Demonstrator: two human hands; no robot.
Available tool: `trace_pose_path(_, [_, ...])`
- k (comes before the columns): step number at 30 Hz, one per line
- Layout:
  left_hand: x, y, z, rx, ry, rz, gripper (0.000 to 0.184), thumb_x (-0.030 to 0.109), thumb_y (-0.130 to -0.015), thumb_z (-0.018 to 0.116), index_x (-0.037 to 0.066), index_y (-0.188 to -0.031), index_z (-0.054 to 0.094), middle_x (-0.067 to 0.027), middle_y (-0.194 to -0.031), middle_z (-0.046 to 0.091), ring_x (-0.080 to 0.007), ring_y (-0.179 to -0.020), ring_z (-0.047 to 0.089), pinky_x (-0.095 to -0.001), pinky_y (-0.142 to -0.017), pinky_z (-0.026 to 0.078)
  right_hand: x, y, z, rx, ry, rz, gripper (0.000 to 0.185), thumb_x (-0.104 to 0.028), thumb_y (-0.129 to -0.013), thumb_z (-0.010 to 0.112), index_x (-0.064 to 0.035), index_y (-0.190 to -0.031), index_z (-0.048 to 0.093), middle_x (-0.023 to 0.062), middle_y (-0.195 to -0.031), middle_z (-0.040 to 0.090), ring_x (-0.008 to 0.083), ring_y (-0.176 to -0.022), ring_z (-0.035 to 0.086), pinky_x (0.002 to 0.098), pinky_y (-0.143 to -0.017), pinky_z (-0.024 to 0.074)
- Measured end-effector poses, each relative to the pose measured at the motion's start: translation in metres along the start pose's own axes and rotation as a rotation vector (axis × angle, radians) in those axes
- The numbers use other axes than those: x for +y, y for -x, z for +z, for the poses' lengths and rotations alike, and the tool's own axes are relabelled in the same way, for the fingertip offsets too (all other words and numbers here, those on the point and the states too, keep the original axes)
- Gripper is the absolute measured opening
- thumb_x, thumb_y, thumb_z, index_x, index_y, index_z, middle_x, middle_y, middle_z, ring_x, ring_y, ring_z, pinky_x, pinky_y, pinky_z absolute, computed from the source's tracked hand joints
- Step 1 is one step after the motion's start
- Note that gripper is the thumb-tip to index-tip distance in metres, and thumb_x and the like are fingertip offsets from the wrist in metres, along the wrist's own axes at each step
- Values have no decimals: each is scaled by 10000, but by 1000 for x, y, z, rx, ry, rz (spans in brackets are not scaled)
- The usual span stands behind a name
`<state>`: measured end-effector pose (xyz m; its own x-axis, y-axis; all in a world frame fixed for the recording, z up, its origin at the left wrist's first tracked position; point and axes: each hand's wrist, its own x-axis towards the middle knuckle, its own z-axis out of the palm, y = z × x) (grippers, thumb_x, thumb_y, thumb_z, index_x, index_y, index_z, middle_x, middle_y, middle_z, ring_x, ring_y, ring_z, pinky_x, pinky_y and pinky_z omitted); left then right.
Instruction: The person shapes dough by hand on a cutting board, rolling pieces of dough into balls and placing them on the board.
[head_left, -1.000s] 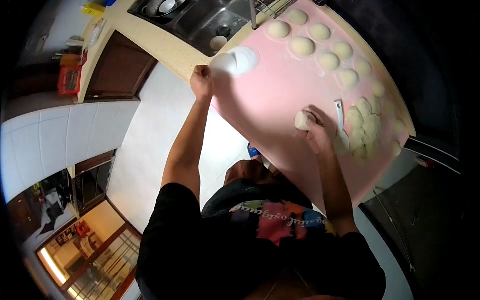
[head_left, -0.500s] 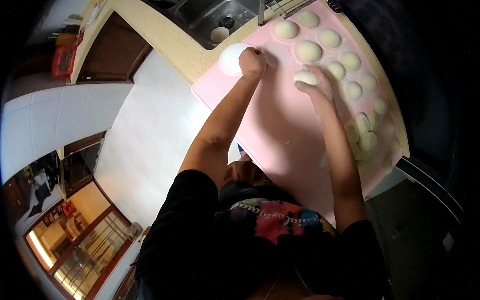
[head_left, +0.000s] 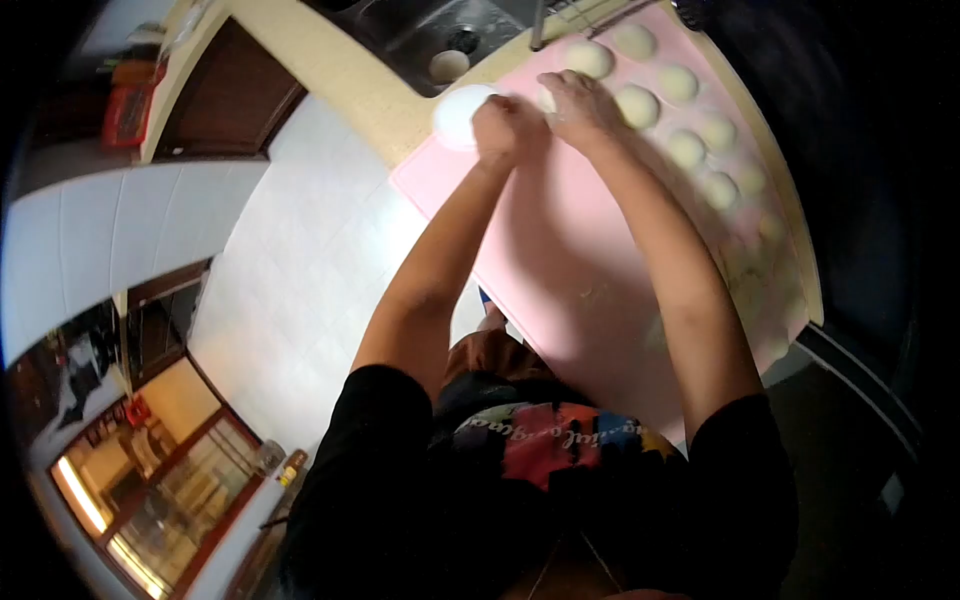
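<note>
My left hand (head_left: 498,128) is closed in a fist beside a white bowl (head_left: 457,117), overlapping its right edge; what the fingers hold, if anything, is hidden. My right hand (head_left: 580,108) curls palm-down over a dough ball (head_left: 547,99) at the far side of the pink mat (head_left: 560,230). Only a pale sliver of that ball shows past the fingers. Several round white dough balls (head_left: 636,106) sit on the mat just right of this hand. Past my right forearm lies a blurred lump of dough (head_left: 742,262).
A metal sink (head_left: 420,45) with a small pale cup (head_left: 449,67) inside adjoins the far left of the mat. The beige counter edge (head_left: 790,220) runs along the right. Below left is the tiled floor (head_left: 300,220). Flour traces mark the mat.
My right hand has moved up and left with the dough ball, from the middle of the mat to near my left hand. My left hand stays by the bowl, shifted slightly.
</note>
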<state>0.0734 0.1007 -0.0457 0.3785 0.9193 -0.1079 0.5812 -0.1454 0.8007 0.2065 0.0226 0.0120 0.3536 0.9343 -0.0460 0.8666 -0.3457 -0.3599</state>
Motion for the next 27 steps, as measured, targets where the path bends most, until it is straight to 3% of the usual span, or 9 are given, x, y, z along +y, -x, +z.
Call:
trace_pose_path(2, [-7, -1, -5, -40, 119, -24, 236, 154, -847, 690, -44, -977, 699, -210, -807, 727, -300, -708, 715, -398, -662, 559, 8, -4, 16, -14, -37, -7, 703, -50, -721, 736, -112, -1386, 519, 144, -1352, 527, 376, -1272, 501, 438, -1085, 423])
trace_pose_path(3, [-2, 1, -18, -105, 153, -77, 243, 148, -850, 698, -45, -999, 692, -187, -788, 728, -253, -652, 708, -375, -608, 557, 22, -9, 58, 249, -74, -54, 782, -44, -707, 758, -100, -1434, 474, 157, -1400, 490, 380, -1303, 478, 448, -1095, 417])
trace_pose_path(4, [0, 2, -24, -106, 172, -42, 256, 131, -849, 699, -55, -1023, 682, -168, -778, 725, -217, -617, 691, -351, -571, 545, 12, 2, 45, 270, 32, -14, 818, -85, -727, 771, -80, -1469, 428, 156, -1438, 468, 384, -1328, 456, 462, -1109, 403])
trace_pose_path(9, [-22, 8, -34, -129, 328, -75, 320, 100, -855, 696, -89, -1107, 642, -138, -744, 704, -163, -557, 630, -314, -534, 511, -25, 117, -20, 347, -280, 82, 632, -112, -836, 702, -72, -1423, 473, 154, -1376, 560, 345, -1279, 531, 442, -1075, 452])
trace_pose_path(10, [16, 26, -59, -179, 104, 12, 324, 97, -889, 668, -100, -1143, 628, -131, -790, 697, -163, -621, 634, -308, -585, 514, -23, 151, -21, 363, -292, 102, 597, -117, -833, 713, -66, -1392, 508, 149, -1362, 575, 341, -1269, 539, 444, -1073, 452])
trace_pose_path(14, [-8, 67, -62, -191, 134, 155, 322, 81, -933, 623, -98, -1201, 617, -131, -906, 694, -182, -830, 653, -308, -746, 524, 8, 299, -26, 518, -139, 378, 444, -112, -836, 712, -35, -1262, 616, 166, -1271, 625, 344, -1200, 579, 489, -1031, 440])
trace_pose_path(17, [-22, 116, -49, -345, 307, 294, 282, 58, -934, 626, -53, -1192, 646, -128, -977, 690, -200, -881, 645, -311, -832, 522, 41, 387, -30, 672, 97, 744, 386, -240, -898, 701, -30, -1211, 616, 188, -1166, 620, 383, -1102, 572, 502, -975, 416])
trace_pose_path(21, [-4, 184, -32, -517, 297, 435, 120, 50, -885, 657, 37, -1003, 674, -143, -953, 680, -283, -855, 659, -370, -780, 530, 78, 434, -17, 620, 237, 937, 430, -352, -933, 691, -37, -1212, 603, 188, -1186, 598, 389, -1153, 531, 517, -991, 386])
trace_pose_path(27, [2, 204, -13, -524, -31, 690, 212, 78, -826, 688, 60, -1037, 690, -146, -934, 675, -364, -875, 652, -460, -774, 532, 60, 479, 22, 546, 245, 963, 525, -299, -898, 721, -57, -1328, 543, 163, -1380, 514, 376, -1263, 450, 497, -1092, 364])
